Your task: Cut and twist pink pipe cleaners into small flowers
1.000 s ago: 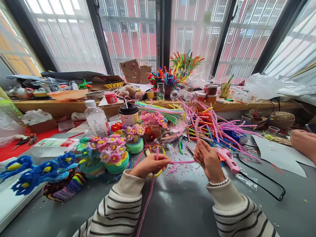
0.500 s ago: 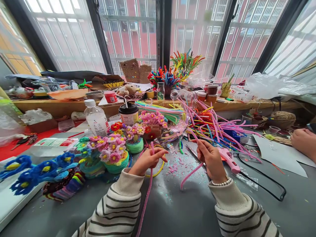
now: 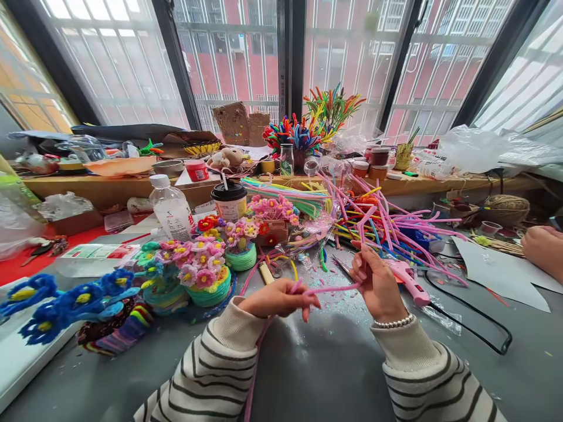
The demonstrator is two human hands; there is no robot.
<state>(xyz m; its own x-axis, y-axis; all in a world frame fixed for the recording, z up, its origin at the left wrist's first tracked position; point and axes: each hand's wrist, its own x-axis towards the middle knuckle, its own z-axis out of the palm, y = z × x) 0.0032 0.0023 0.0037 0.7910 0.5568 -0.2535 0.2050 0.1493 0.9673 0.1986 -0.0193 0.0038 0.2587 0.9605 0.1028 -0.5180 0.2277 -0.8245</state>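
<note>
My right hand pinches a pink pipe cleaner. Its bent upper part rises above my fingertips, and its lower part runs left to my other hand. My left hand is closed, with its fingertips at that strand. A second pink strand trails from under the left hand towards the table's front edge, and a short pink tip pokes up over the fingers. Close to my right hand lie a pink glue gun and a pointed metal tool. A cream handle lies just beyond my left hand.
Pipe-cleaner flower pots and blue flowers stand on the left. Behind are a bottle, a lidded cup and a pipe-cleaner heap. A black cord loops at right, near white paper and another person's hand.
My left hand has moved right and turned lower, reaching the strand in my right hand. That strand swung from hanging down to nearly level. The cream handle has come into sight.
</note>
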